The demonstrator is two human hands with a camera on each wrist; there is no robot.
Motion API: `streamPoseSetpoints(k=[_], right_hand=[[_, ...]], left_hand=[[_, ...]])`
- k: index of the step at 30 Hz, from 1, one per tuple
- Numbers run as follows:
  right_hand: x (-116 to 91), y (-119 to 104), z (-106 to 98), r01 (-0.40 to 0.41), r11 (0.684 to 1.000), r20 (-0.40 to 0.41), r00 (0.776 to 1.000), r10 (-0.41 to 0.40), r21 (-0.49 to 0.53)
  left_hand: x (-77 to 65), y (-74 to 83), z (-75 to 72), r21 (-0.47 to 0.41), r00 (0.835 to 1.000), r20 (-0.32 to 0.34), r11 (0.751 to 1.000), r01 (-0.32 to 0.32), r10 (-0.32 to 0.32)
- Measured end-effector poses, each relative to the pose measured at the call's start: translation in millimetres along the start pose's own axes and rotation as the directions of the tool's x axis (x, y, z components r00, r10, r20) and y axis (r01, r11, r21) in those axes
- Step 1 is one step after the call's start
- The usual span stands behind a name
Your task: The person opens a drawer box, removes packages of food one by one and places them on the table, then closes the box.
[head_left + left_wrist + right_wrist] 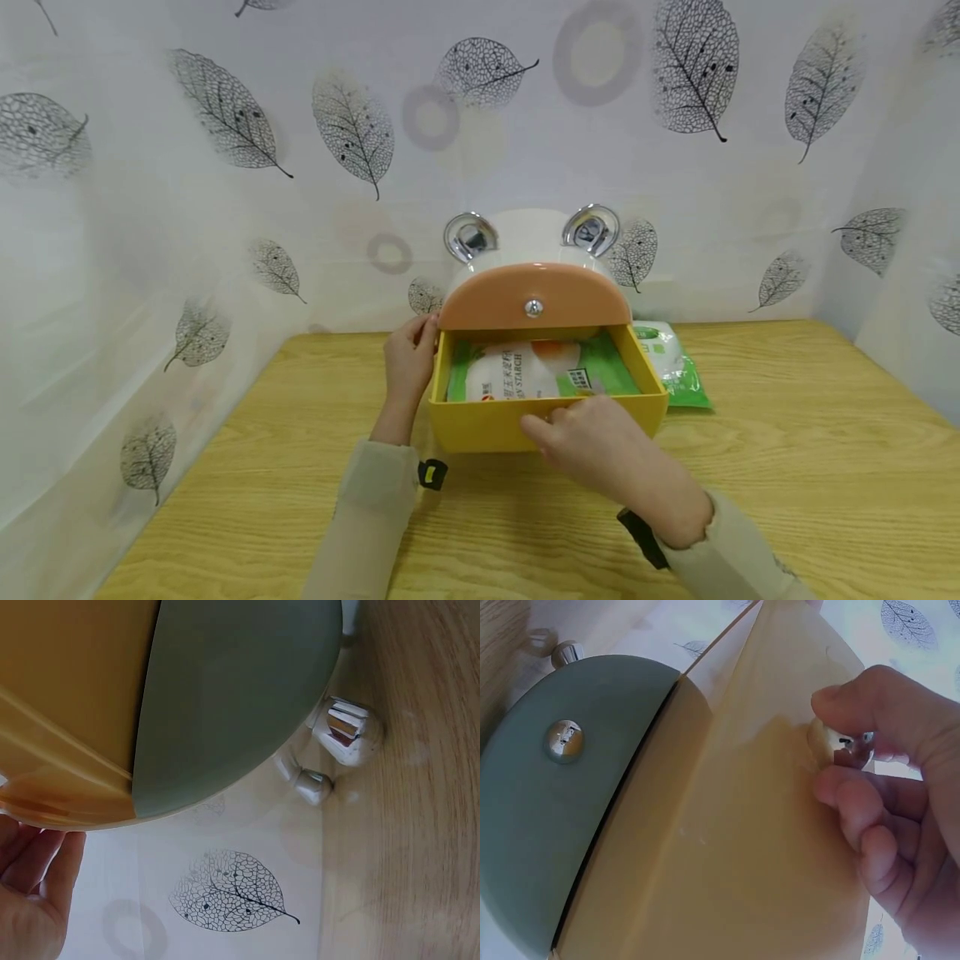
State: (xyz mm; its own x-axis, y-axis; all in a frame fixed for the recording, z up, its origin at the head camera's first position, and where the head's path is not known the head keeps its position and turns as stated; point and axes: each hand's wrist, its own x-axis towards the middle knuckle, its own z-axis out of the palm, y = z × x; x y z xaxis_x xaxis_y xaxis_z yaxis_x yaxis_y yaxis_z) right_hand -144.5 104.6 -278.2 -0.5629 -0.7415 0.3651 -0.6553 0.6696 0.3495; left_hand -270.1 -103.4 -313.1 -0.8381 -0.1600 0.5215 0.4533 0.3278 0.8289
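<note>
A small drawer cabinet (532, 233) with a white shell stands on the table. Its yellow drawer (480, 429) is pulled out toward me, and a green and white bag of starch (517, 372) lies flat inside. My right hand (600, 442) pinches the shiny round knob (864, 742) on the yellow drawer's front between thumb and fingers. Against the cabinet's left side rests my left hand (408, 362), its fingertips (66, 851) touching the shell. The orange drawer (487, 296) above and the grey-green drawer (562, 810) below are both closed.
Another green and white bag (678, 379) lies on the wooden table (787, 442) just right of the cabinet. Two silver round pieces (471, 237) stick up from the cabinet's top. A leaf-patterned wall covering (225, 208) surrounds the table's back and sides.
</note>
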Motion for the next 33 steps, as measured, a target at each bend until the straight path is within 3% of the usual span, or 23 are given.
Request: streamPoseSetpoints(k=[9, 17, 33], right_hand=[[-1, -3, 0, 0.038, 0.998, -0.036, 0.999, -0.04, -0.054], [-1, -9, -5, 0.047, 0.998, 0.018, 0.999, -0.046, -0.052], [-4, -14, -7, 0.065, 0.996, 0.014, 0.998, -0.065, -0.054]], left_hand=[[0.2, 1.5, 0.0, -0.003, 1.0, 0.001, 1.0, 0.003, -0.003], [-0.3, 0.7, -0.3, 0.017, 1.0, -0.007, 1.0, -0.011, 0.011], [-1.0, 1.2, -0.3, 0.037, 1.0, -0.006, 0.999, -0.019, 0.019]])
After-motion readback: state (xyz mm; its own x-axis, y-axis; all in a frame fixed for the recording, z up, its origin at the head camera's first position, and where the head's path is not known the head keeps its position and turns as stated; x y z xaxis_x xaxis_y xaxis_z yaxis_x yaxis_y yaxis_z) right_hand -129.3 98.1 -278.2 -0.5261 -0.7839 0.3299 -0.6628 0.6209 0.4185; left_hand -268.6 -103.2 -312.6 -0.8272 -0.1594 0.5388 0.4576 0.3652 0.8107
